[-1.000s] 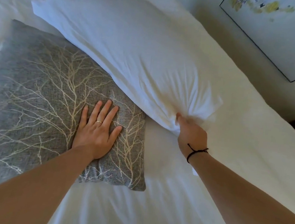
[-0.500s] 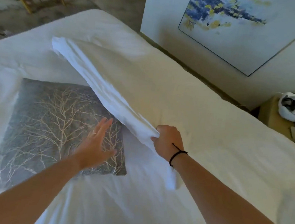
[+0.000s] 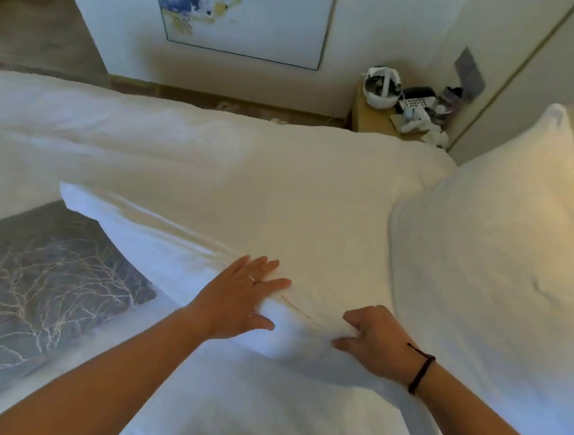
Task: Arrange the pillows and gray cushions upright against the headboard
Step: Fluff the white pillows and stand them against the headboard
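A long white pillow (image 3: 179,260) lies tilted across the bed, its near end raised. My left hand (image 3: 244,300) rests on that end with fingers spread over the top and the thumb under the edge. My right hand (image 3: 375,341) grips the same end a little to the right, fingers curled into the fabric. A second white pillow (image 3: 499,251) leans up at the right, touching the held one. The gray cushion (image 3: 40,283) with a pale branch pattern lies flat at the left, partly under the held pillow.
White bedding (image 3: 264,404) covers the bed below my arms. Beyond the far edge, a small wooden nightstand (image 3: 372,121) holds a white headset (image 3: 381,87) and clutter. A framed painting (image 3: 240,11) hangs on the wall behind.
My left hand left the gray cushion and moved right onto the white pillow. The pillow swung toward the right, next to the second pillow. My view turned right.
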`<move>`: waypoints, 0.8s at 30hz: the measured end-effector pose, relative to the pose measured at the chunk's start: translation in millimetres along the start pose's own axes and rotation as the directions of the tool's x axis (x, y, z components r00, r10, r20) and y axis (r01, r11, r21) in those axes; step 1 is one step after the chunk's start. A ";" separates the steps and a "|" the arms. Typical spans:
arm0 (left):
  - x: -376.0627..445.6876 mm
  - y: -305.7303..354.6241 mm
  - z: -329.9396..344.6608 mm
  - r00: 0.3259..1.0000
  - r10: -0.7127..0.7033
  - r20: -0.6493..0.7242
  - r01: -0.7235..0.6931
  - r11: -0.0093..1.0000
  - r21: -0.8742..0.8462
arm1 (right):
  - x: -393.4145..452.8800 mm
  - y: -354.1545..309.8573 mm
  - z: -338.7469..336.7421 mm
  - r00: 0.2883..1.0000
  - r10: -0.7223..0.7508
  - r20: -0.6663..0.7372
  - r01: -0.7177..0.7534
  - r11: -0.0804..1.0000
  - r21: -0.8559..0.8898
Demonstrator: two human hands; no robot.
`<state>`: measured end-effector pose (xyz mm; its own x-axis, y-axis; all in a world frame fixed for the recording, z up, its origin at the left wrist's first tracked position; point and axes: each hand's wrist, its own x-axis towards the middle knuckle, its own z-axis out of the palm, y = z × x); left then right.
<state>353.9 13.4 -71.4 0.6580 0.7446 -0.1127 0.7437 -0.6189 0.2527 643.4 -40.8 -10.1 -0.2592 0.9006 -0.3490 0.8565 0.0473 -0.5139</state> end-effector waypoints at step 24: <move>88.9 44.3 -8.8 0.970 -0.105 0.219 0.024 0.938 0.345 | -23.2 31.9 28.8 0.971 -0.014 -0.240 -0.059 0.954 -0.294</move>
<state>444.3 54.3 -61.8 0.5860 0.7326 -0.3462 0.7544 -0.6492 -0.0971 663.8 -72.7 -41.0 -0.1565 0.9772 -0.1433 0.9636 0.1192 -0.2394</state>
